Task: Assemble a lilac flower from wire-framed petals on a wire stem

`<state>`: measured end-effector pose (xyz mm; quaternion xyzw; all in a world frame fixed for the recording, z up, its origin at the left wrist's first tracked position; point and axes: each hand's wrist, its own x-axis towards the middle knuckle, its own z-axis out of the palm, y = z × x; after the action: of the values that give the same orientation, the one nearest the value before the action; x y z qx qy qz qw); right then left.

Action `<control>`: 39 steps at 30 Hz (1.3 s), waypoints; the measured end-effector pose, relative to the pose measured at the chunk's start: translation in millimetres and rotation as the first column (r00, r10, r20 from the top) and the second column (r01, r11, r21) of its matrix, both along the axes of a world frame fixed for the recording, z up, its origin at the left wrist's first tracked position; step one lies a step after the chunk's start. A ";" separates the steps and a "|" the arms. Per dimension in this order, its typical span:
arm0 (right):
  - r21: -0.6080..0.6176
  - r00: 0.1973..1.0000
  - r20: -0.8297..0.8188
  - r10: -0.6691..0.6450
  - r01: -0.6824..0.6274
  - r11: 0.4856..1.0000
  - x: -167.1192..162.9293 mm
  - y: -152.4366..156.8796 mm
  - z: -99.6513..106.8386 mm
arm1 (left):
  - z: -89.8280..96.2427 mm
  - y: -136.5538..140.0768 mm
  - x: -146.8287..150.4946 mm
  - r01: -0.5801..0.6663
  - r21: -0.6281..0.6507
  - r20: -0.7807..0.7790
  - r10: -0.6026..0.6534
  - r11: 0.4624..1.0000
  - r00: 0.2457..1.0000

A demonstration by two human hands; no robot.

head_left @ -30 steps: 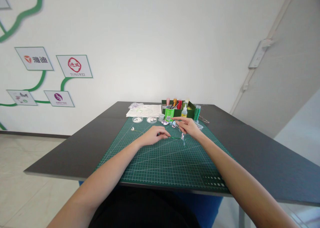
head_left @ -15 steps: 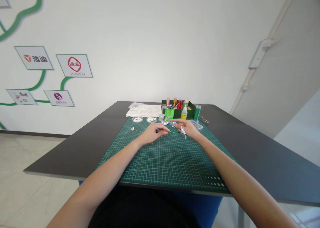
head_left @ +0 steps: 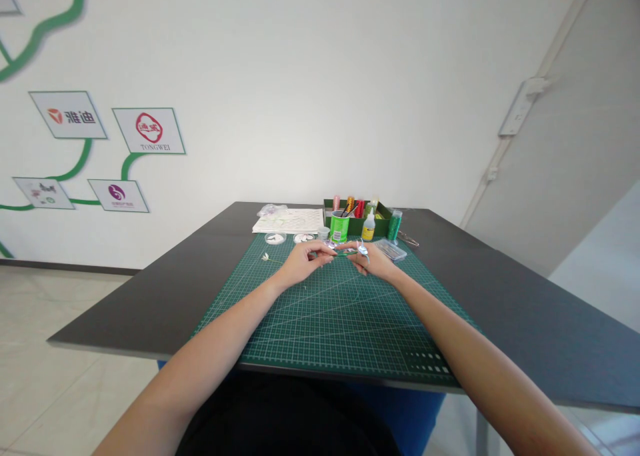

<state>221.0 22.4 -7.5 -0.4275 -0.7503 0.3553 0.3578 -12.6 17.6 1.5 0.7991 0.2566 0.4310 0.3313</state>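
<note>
My left hand point(head_left: 305, 260) is closed in a pinch on the thin green stem point(head_left: 345, 253) of a small artificial flower, above the cutting mat point(head_left: 345, 329). The pale, shiny blue-white flower head point(head_left: 363, 250) is at the stem's right end, in front of my right hand point(head_left: 375, 260). That hand's index finger reaches left along the stem, close to my left fingertips. Its other fingers bend below, and what they grip is too small to make out. Left of my hands, a small white flower point(head_left: 265, 257) on a thin stem lies on the mat.
Behind my hands stand a green can point(head_left: 339, 228) with dark-handled tools, a glue bottle point(head_left: 369, 227) and a dark green box point(head_left: 355, 227) of thread spools. Two shallow dishes point(head_left: 275, 239) and white sheets point(head_left: 295, 221) lie left; a clear plastic case point(head_left: 391, 249) and tweezers point(head_left: 409, 239) right.
Both hands have risen slightly and come closer together. The flower head has moved up and a little left, and the right index finger now sits nearer the left fingertips.
</note>
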 end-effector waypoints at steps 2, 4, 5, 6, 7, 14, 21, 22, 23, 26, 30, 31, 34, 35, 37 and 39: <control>-0.004 1.000 0.015 0.010 -0.010 1.000 -0.3 1.2 -2.3 | 0.4 0.2 0.3 -0.010 -0.005 0.025 0.010 1.000 1.000; -0.013 1.000 0.020 0.000 0.000 1.000 -1.0 3.2 -5.5 | 1.0 0.4 0.7 -0.016 -0.016 0.055 0.017 1.000 0.998; -0.019 1.000 0.023 -0.006 0.006 1.000 -1.3 4.4 -7.3 | 1.3 0.4 0.9 -0.018 -0.026 0.071 0.020 1.000 0.997; -0.024 1.000 0.023 -0.007 0.007 1.000 -1.6 5.6 -9.2 | 1.5 0.5 1.2 -0.019 -0.036 0.087 0.022 0.999 0.996; -0.029 1.000 0.020 -0.001 0.002 1.000 -1.6 6.7 -10.9 | 1.7 0.5 1.4 -0.018 -0.047 0.102 0.022 0.999 0.995; -0.042 0.997 0.018 0.070 -0.070 0.997 -2.5 6.6 -13.6 | 3.5 -0.8 2.4 -0.021 -0.076 0.185 0.035 0.997 0.982; -0.063 0.996 0.049 0.076 -0.073 0.995 -5.8 1.1 -7.6 | 2.5 1.1 1.3 -0.033 -0.078 0.228 0.050 0.996 0.972; -0.068 0.996 0.051 0.077 -0.074 0.995 -6.2 0.3 -6.8 | 1.7 2.2 0.9 -0.033 -0.075 0.232 0.049 0.997 0.972; -0.071 0.996 0.053 0.078 -0.074 0.995 -6.4 -0.4 -6.1 | 1.0 3.2 0.5 -0.032 -0.071 0.232 0.048 0.997 0.971; -0.070 0.995 0.060 0.078 -0.074 0.995 -7.0 -2.1 -5.2 | 0.0 5.3 -0.4 -0.036 -0.058 0.229 0.048 0.998 0.972; -0.048 0.993 0.072 0.094 -0.091 0.995 -7.2 -2.2 -6.1 | 0.4 6.0 -0.3 -0.052 -0.053 0.244 0.064 0.997 0.968; -0.044 0.992 0.072 0.100 -0.097 0.994 -7.1 -2.0 -6.5 | 0.5 6.2 -0.2 -0.055 -0.052 0.249 0.066 0.997 0.966; -0.041 0.991 0.071 0.110 -0.107 0.993 -6.9 -1.7 -7.4 | -0.1 7.0 0.0 -0.068 -0.048 0.258 0.078 0.997 0.963; -0.043 0.991 0.074 0.110 -0.107 0.993 -6.8 -1.8 -7.4 | -0.3 7.4 -0.1 -0.075 -0.045 0.257 0.084 0.996 0.963; -0.049 0.991 0.076 0.110 -0.107 0.993 -7.0 -2.4 -6.9 | -0.8 8.2 -0.5 -0.087 -0.039 0.251 0.094 0.995 0.963; -0.055 0.991 0.077 0.108 -0.104 0.993 -7.5 -3.6 -5.8 | -1.2 8.9 -1.1 -0.094 -0.038 0.245 0.100 0.995 0.964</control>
<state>213.5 18.8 -13.3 -0.4101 -0.7763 0.3753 0.2971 -13.7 26.5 0.3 0.7215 0.2579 0.5393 0.3494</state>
